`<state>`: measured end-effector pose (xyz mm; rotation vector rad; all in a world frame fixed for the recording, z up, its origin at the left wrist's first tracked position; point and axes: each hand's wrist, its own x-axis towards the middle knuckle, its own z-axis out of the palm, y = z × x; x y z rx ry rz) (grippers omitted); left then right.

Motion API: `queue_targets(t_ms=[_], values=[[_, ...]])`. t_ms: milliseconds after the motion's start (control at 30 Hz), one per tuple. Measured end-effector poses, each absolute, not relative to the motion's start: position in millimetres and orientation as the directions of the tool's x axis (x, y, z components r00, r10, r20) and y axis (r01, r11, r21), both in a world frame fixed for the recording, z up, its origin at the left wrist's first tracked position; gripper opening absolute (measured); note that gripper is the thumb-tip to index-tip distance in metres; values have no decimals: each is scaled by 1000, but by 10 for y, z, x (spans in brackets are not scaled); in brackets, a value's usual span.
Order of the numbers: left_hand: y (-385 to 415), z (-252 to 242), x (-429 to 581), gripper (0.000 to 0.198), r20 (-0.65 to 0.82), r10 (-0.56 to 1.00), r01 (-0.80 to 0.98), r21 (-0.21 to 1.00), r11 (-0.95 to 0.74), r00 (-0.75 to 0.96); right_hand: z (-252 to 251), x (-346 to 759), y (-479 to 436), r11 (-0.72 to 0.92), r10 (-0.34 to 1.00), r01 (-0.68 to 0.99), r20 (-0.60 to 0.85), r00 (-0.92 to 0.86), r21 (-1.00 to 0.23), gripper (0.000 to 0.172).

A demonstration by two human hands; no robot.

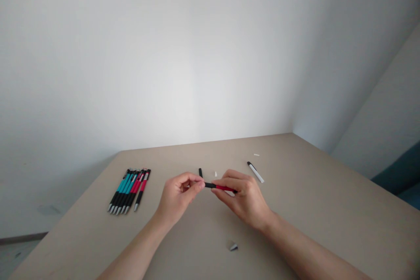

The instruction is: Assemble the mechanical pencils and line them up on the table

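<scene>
Between my two hands a red pen (224, 187) with a black grip lies level above the table. My left hand (179, 192) pinches the black grip end between thumb and forefinger; the tip itself is hidden. Fingers of my right hand (244, 192) are closed round the red barrel. Behind the pen, a short black tube (200, 172) and a small white piece (215, 174) rest on the table. Nearer to me lies a small silver cone-shaped piece (233, 246), perhaps a pen tip.
At the left, several turquoise pens (123, 188) and red pens (141, 188) with black grips lie side by side on the table (311, 210). Right of my hands are a white pen body (256, 172) with a black end and a thin pale strip (256, 155). A wall (197, 52) rises behind.
</scene>
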<state>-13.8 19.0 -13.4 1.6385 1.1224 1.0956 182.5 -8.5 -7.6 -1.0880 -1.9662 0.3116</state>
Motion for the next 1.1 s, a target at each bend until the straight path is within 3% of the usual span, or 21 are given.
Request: queue_targets(t_ms=[267, 400, 467, 533, 600, 667, 867, 1100], values=[[194, -142, -136, 29, 192, 957, 214, 947, -239, 217, -99, 1814, -62, 588, 785, 587, 568, -248, -556, 19], [214, -116, -182, 31, 254, 966, 285, 923, -258, 53, -159, 1803, -28, 533, 803, 620, 576, -155, -576, 17], [235, -102, -228, 28, 307, 952, 488, 831, -269, 2, -168, 1804, -20, 505, 812, 632, 572, -116, -588, 17], [253, -104, -275, 24, 348, 937, 727, 634, -264, 37, -159, 1810, -19, 483, 818, 642, 568, -88, -596, 18], [264, -126, -310, 23, 308, 947, 874, 432, -222, 88, -142, 1819, -16, 458, 824, 657, 563, -62, -599, 19], [265, -163, -326, 24, 221, 970, 928, 331, -174, 103, -134, 1835, -1, 422, 829, 680, 559, -21, -600, 19], [228, -211, -266, 21, 129, 977, 902, 379, -206, 169, -216, 1902, 91, 219, 890, 752, 443, 106, -621, 19], [161, -119, -165, 24, 97, 936, 803, 488, -342, 339, -68, 1967, 87, 123, 969, 830, 248, 18, -543, 16]])
